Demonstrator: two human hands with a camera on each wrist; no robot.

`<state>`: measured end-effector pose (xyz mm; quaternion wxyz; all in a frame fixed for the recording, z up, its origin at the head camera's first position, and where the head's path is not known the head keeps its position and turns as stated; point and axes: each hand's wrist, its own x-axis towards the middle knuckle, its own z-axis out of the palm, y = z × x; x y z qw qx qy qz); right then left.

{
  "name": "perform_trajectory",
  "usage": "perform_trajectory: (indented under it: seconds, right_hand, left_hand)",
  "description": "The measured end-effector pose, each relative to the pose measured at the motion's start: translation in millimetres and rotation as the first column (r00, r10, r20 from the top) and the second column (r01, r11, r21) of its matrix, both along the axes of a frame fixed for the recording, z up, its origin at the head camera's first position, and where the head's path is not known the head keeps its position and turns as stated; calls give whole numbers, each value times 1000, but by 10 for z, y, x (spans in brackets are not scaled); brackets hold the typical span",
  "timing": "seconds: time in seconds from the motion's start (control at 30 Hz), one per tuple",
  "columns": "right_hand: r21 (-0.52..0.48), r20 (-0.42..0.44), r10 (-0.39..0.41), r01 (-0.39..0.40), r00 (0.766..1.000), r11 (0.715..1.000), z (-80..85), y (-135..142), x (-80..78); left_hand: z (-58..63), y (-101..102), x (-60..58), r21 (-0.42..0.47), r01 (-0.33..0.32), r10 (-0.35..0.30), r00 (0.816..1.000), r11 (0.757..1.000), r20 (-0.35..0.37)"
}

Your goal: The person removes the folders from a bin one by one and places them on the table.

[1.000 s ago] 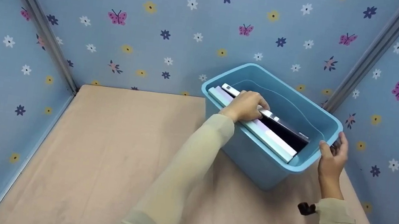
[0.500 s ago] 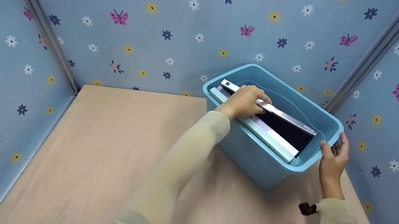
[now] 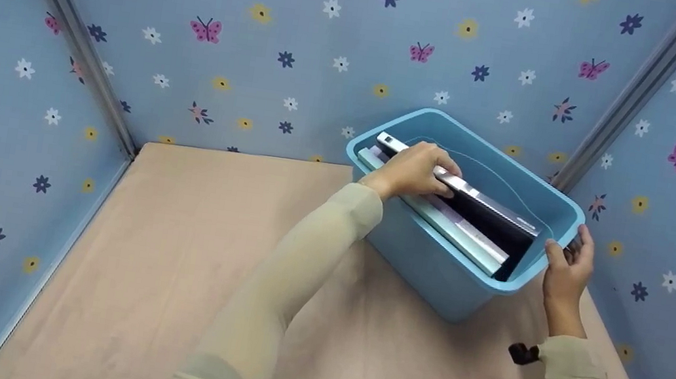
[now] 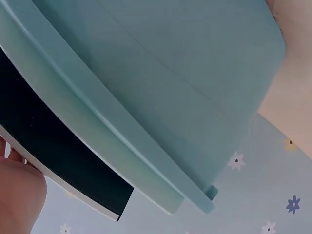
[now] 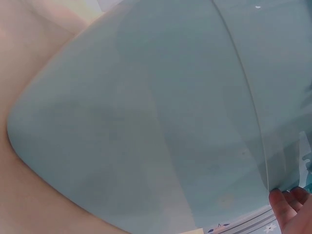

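Observation:
My left hand (image 3: 417, 169) reaches into a blue plastic bin (image 3: 418, 280) and grips the top edge of a flat box (image 3: 499, 220). That box has a dark face and a silvery-white edge; its lower part is hidden in the bin. In the left wrist view, its dark side (image 4: 58, 139) rises past the bin's rim. Along the near wall leans a pale mint and lilac flat box (image 3: 463, 239), just in front of the dark one. At the bin's right end, my right hand (image 3: 567, 274) holds the rim, thumb (image 3: 554, 251) on top and fingers outside.
Beige cloth (image 3: 169, 258) covers the tabletop under the bin. Blue flowered panels stand behind and at both sides, with grey metal posts (image 3: 628, 104) at the corners. The bin sits close to the back right corner.
My left hand has raised the dark box a little, and its right end has shifted up and away from the pale box. The right hand stays on the rim.

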<state>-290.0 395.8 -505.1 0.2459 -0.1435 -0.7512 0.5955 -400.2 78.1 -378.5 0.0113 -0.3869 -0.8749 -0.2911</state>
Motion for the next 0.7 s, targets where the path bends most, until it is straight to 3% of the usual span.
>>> perform_trajectory:
  seconds: [0.27, 0.47, 0.7]
  right_hand:
    - [-30, -21, -7, 6, 1000, 1000, -3, 0, -11]
    - [-60, -22, 13, -14, 1000, 998, -15, 8, -16]
    - [-34, 8, 5, -5, 1000, 999, 5, 15, -23]
  left_hand:
    - [53, -32, 107, -41, 40, -39, 999, 998, 36]
    - [73, -55, 139, -102, 56, -58, 998, 993, -15]
    - [83, -121, 152, -65, 64, -64, 998, 996, 3]
